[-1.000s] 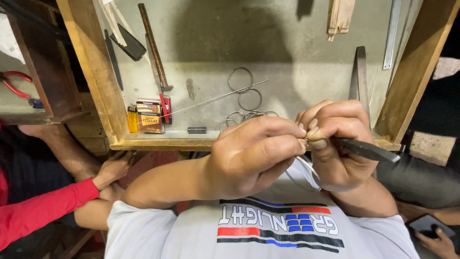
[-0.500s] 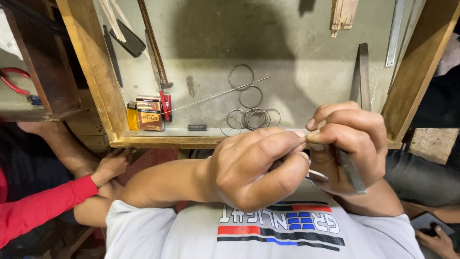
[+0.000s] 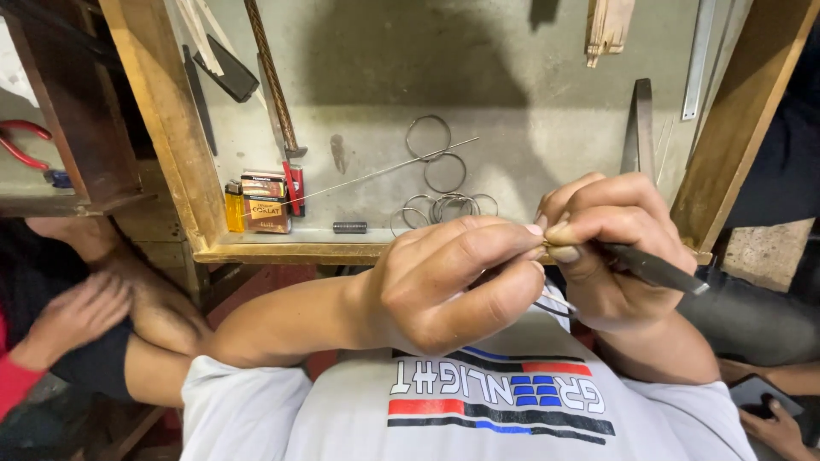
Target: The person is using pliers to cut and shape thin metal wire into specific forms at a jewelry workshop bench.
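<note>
The left hand [image 3: 444,286] and the right hand [image 3: 611,252] meet just in front of the counter's [image 3: 530,94] wooden front rim [image 3: 290,253], fingertips touching. The left grip is clenched, thumb and forefinger pinching a thin wire [image 3: 557,307] whose loose part curves out below the two hands. The right grip is clenched around a dark tool [image 3: 653,267], its handle sticking out to the right past the knuckles; its working end is hidden between the fingertips, so how it meets the wire cannot be told.

Relative to that rim, a cluster of wire rings [image 3: 448,207] lies just behind it on the grey counter, with two more rings [image 3: 436,154] further back. A long straight needle [image 3: 384,173] runs slantwise past them. Left of the cluster, close behind the rim, lies a small dark cylinder [image 3: 349,227], and further left stand a yellow lighter [image 3: 234,207] and a small box [image 3: 266,203]. A twisted rod [image 3: 272,81] leans toward the back. A flat metal bar [image 3: 638,128] stands behind the right hand.

Left of the rim and below it, another person's hand [image 3: 73,312] rests against an arm. Red pliers [image 3: 24,145] lie on a shelf at far left.
</note>
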